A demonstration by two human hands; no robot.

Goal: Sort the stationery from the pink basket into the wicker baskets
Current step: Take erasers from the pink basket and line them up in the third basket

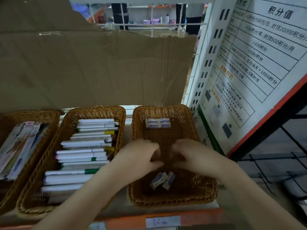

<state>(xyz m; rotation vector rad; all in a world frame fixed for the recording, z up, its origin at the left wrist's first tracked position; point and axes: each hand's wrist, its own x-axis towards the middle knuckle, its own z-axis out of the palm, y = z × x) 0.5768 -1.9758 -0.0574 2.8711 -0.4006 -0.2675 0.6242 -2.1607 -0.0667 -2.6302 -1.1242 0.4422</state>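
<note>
Both hands reach into the right wicker basket (172, 156) in the lower middle of the frame. The left hand (141, 156) and the right hand (192, 155) face each other over the basket's middle, fingers curled inward; motion blur hides the fingertips, so whether either one pinches anything cannot be told. Just below them lie two small boxed erasers (162, 180), white with blue bands, tilted and blurred. Toward the basket's far end sits a neat block of four more erasers (157, 123). Left of it, the middle wicker basket (73, 156) holds stacked white pens with coloured caps. At the left edge a third basket (20, 146), cut off, holds flat packaged items. The baskets stand on a shelf with an orange front edge (166, 216). Torn cardboard (93, 67) stands behind; a printed poster (259, 63) fills the upper right.
</note>
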